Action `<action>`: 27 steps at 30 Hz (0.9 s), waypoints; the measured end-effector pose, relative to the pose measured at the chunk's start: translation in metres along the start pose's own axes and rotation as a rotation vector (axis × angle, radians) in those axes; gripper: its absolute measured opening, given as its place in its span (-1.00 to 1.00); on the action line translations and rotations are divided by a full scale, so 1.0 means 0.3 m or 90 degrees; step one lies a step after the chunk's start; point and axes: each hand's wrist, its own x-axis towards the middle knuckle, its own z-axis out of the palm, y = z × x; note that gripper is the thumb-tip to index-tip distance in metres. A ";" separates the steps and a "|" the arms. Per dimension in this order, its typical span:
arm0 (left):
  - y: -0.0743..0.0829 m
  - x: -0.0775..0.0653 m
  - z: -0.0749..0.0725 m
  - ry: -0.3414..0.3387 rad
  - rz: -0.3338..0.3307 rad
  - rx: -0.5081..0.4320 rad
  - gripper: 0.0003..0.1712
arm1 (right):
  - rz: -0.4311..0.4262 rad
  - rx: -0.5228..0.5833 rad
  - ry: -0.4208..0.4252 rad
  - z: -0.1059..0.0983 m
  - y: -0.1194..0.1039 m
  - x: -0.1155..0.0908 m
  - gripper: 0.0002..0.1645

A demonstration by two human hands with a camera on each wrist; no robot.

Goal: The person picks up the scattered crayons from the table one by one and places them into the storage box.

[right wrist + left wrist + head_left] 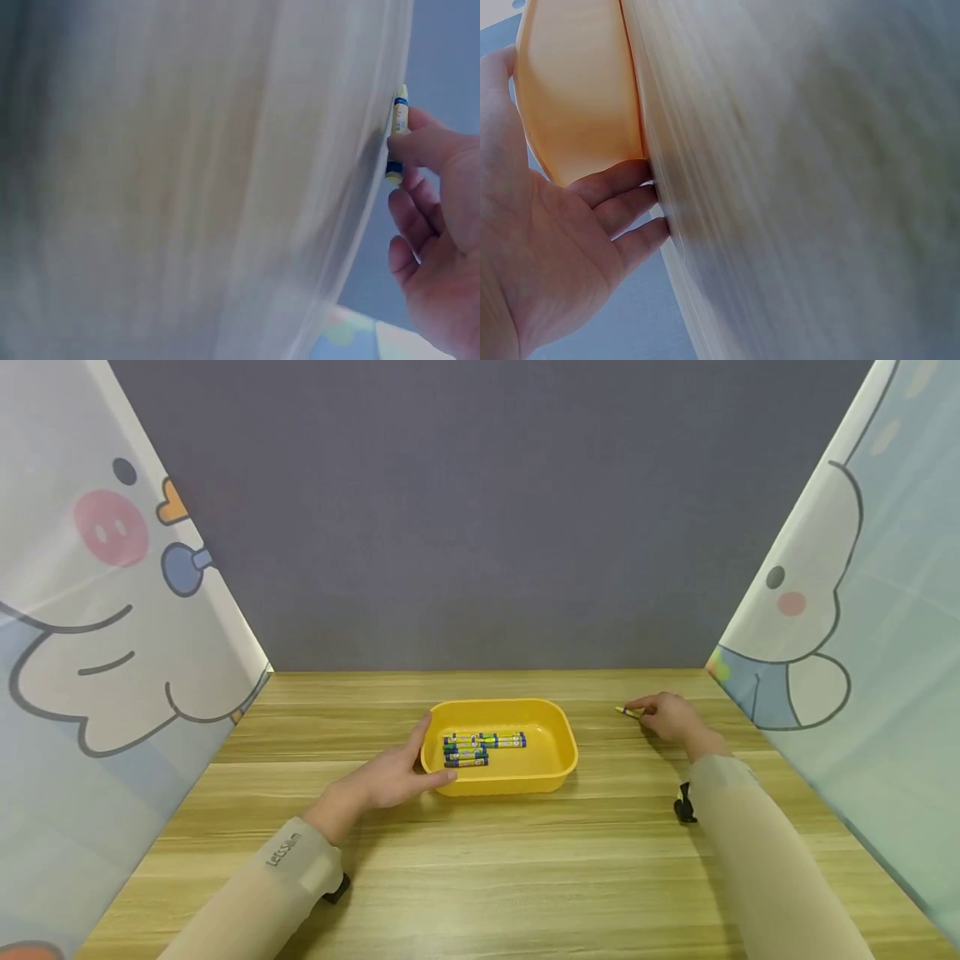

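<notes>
A yellow plastic tray [551, 783] holds several crayons [467, 762] with yellow and blue wrappers, lying mostly in its left half. My left hand [390, 774] rests against the tray's left end, thumb along the front rim and fingers along the side. The left wrist view shows that hand [555, 247] with its lower fingers touching the tray wall [585, 90] near the tabletop. To the right of the tray, my right hand [671, 718] pinches a yellow crayon [627, 712] between thumb and fingers. In the right wrist view the crayon [400, 120] is close to the table surface.
A wood-grain table [510, 877] extends under everything. A dark grey panel [480, 527] stands behind it, with cartoon-printed curtains on the left [90, 668] and right [892, 710]. Black straps show at both wrists.
</notes>
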 end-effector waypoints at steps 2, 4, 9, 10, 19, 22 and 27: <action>-0.001 0.000 0.002 -0.001 -0.002 0.000 0.47 | -0.003 0.030 0.001 0.004 -0.023 -0.002 -0.51; -0.001 0.001 0.003 -0.002 -0.004 0.000 0.46 | -0.017 0.064 0.008 0.006 -0.059 -0.002 -0.52; 0.001 0.003 0.001 -0.002 -0.002 0.004 0.45 | -0.081 0.134 0.029 0.004 -0.186 0.007 -0.56; 0.002 0.002 0.001 -0.002 -0.001 0.005 0.45 | -0.092 0.142 0.032 0.004 -0.211 0.008 -0.57; 0.002 -0.002 0.001 -0.005 -0.001 0.000 0.46 | -0.162 0.206 0.023 0.040 -0.390 0.023 -0.60; 0.003 0.000 0.002 -0.006 -0.001 -0.003 0.46 | -0.191 0.221 0.015 0.063 -0.438 0.027 -0.60; 0.001 0.002 0.002 -0.003 0.002 -0.001 0.47 | -0.213 0.232 -0.014 0.112 -0.509 0.034 -0.59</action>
